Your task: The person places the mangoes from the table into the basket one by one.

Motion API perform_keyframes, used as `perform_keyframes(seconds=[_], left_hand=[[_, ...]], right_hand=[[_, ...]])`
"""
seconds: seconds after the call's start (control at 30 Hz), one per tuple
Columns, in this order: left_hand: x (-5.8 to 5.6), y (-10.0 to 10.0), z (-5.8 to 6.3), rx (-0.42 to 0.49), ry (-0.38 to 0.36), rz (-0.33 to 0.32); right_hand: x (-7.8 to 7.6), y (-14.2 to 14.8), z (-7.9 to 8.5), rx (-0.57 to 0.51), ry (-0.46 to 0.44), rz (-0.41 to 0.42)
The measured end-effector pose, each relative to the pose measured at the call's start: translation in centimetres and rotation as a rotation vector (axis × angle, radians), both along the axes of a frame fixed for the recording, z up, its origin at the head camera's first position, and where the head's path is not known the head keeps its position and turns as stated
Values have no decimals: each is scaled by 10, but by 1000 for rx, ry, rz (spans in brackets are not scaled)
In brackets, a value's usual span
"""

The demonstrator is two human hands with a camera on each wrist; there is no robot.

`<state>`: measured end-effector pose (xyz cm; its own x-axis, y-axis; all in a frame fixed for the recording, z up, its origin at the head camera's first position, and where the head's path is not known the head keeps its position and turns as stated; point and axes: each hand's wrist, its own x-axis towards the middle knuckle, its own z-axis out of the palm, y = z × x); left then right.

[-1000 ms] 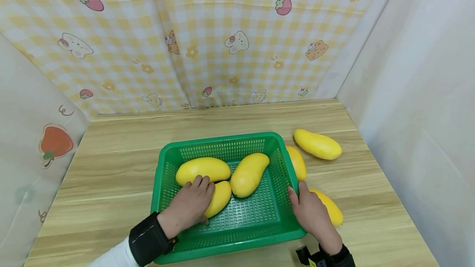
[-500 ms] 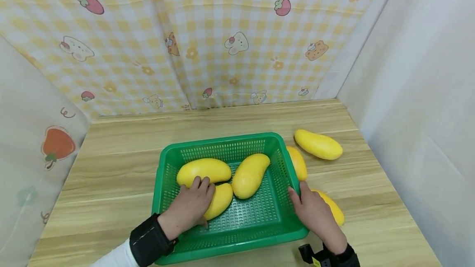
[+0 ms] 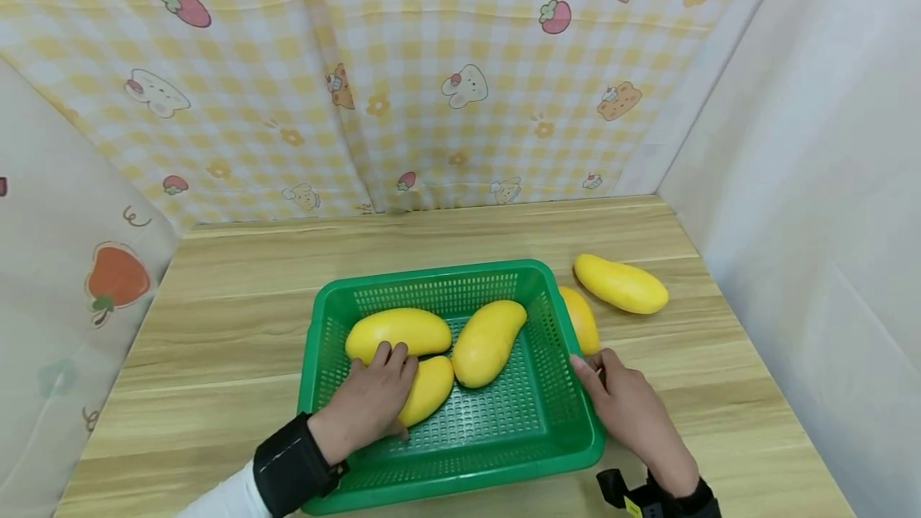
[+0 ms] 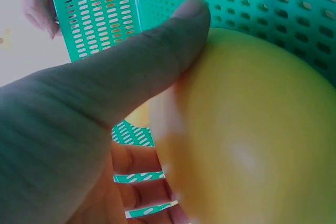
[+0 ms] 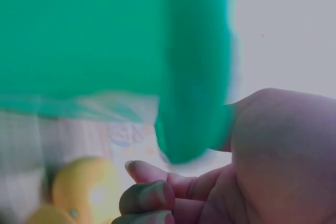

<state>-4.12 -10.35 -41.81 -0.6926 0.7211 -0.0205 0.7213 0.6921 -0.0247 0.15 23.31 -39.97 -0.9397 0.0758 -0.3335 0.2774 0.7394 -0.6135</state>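
A green plastic basket (image 3: 452, 486) with slotted walls stands on the wooden table and holds three yellow mangoes. My left hand (image 3: 374, 396) reaches in and grips the nearest mango (image 3: 430, 392), its thumb along one side in the left wrist view. Behind that lies another mango (image 3: 398, 332), touched by the fingers' shadow side, and a third mango (image 3: 489, 344) leans to the right. At the basket's right rim is my right hand (image 3: 635, 404), thumb on the rim and curled fingers outside, below the rim in the right wrist view.
Outside the basket, one mango (image 3: 581, 320) lies against the right wall and another mango (image 3: 622, 284) farther back. A checked curtain (image 3: 460, 78) hangs behind the table (image 3: 237, 318), with white cloth (image 3: 813, 222) on the right side.
My right hand has shifted slightly right along the rim, its thumb farther out. It now covers the mango that showed beside it. My left hand keeps its grip on the mango.
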Motion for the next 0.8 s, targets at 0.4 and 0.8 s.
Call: perform_keyframes(seconds=[0.4, 0.8], left_hand=[[-7, -13, 33, 4, -107, 51], [4, -71, 51, 388, -137, 368]], right_hand=[[8, 30, 12, 164, 67, 13], [17, 41, 2, 224, 87, -6]])
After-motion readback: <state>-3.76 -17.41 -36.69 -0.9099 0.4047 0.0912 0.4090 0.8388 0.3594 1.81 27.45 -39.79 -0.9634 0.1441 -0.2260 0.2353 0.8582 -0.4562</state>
